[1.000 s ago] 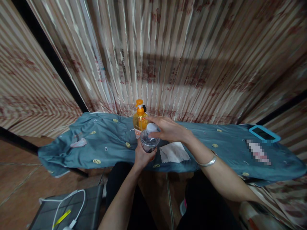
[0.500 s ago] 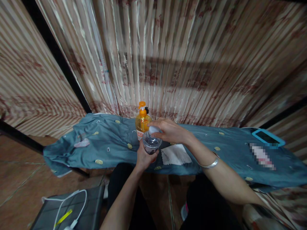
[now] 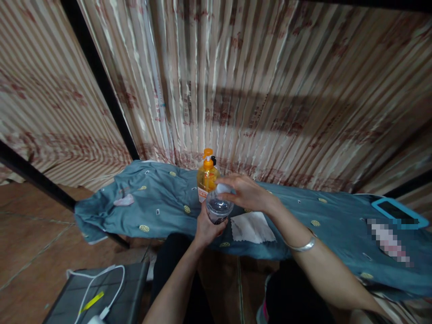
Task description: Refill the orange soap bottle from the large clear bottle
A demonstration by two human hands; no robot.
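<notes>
A clear plastic bottle with a rounded shoulder and dark print low on its side is held above the front edge of the cloth. My left hand wraps round its lower part. At its top, the fingers of my right hand are closed on the white cap. Whether the cap is loose or tight I cannot tell. Just behind stands an amber pump bottle with an orange pump head, and a black nozzle peeks out beside it. Below my right forearm lies a white wipe.
Blue patterned cloth covers the narrow bench. A blue-framed tablet and a pixelated packet lie at the right, a small pale packet at the left. A grey box with a white cable stands lower left. Striped curtain hangs behind.
The view has shifted a little, so everything sits slightly further right and lower. Both hands keep their grip on the bottle and its cap.
</notes>
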